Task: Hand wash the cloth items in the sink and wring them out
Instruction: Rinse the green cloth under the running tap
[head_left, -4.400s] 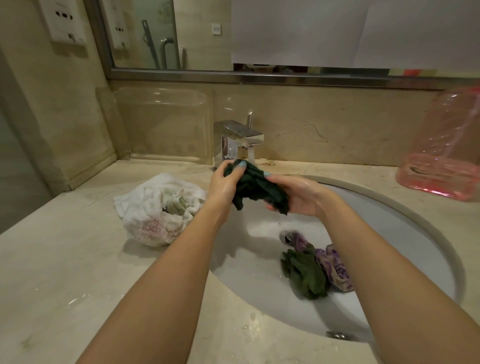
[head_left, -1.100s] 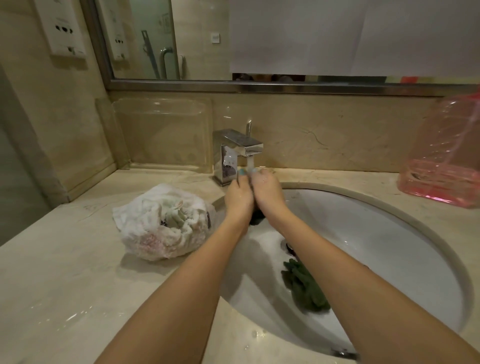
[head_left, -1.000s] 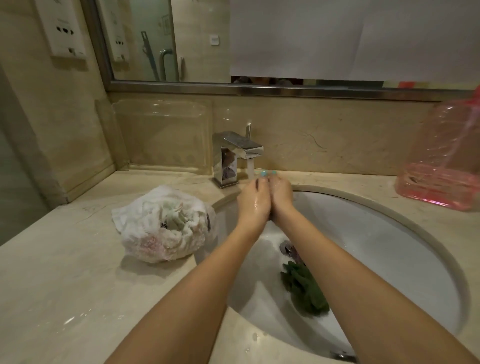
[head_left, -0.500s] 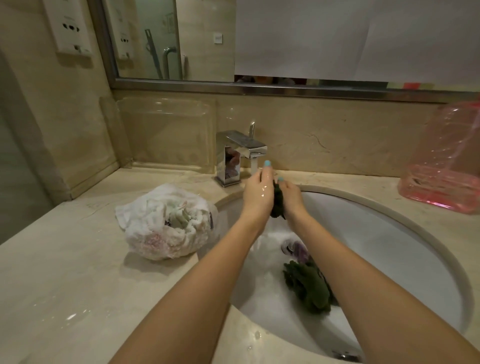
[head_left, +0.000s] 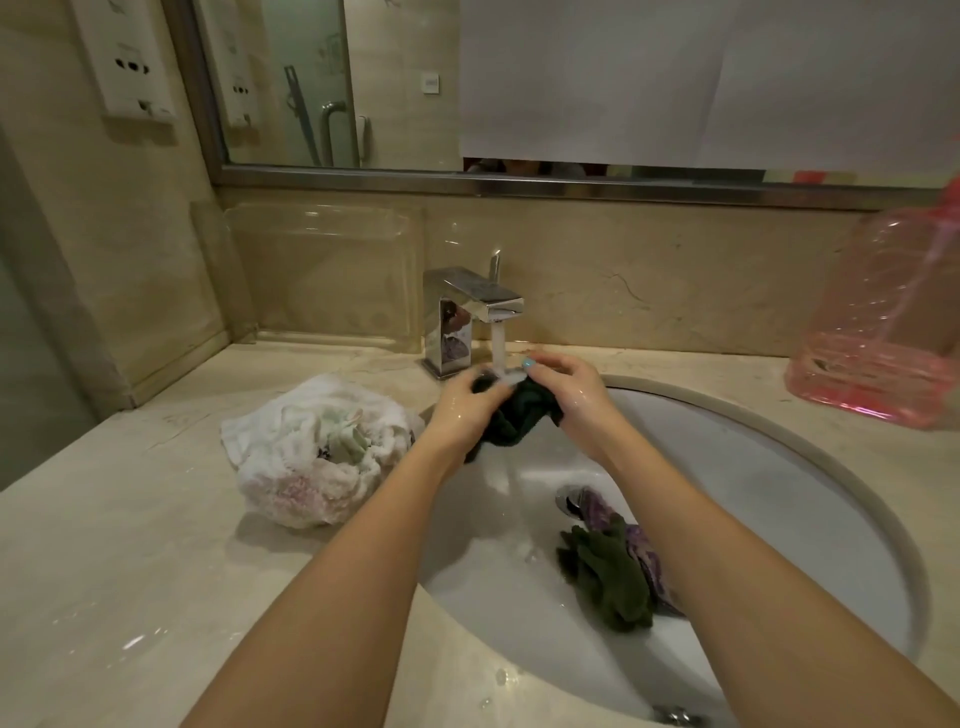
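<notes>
Nearest, inside the white oval sink basin (head_left: 753, 519), a crumpled olive-green cloth (head_left: 608, 582) lies against a purple patterned cloth (head_left: 644, 551) beside the metal drain (head_left: 567, 500). On the beige marble counter (head_left: 130, 571) to the left sits a bundled white terry towel (head_left: 311, 457). Farther in, my left hand (head_left: 462, 410) and my right hand (head_left: 571, 389) each curl their fingers around one dark green wet cloth (head_left: 519, 418), held between them above the basin, under the water stream (head_left: 497, 345) from the square chrome faucet (head_left: 470, 306). A pink translucent plastic jug (head_left: 883, 332) stands far right.

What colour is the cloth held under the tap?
The cloth is dark green; the head view shows it.
</notes>
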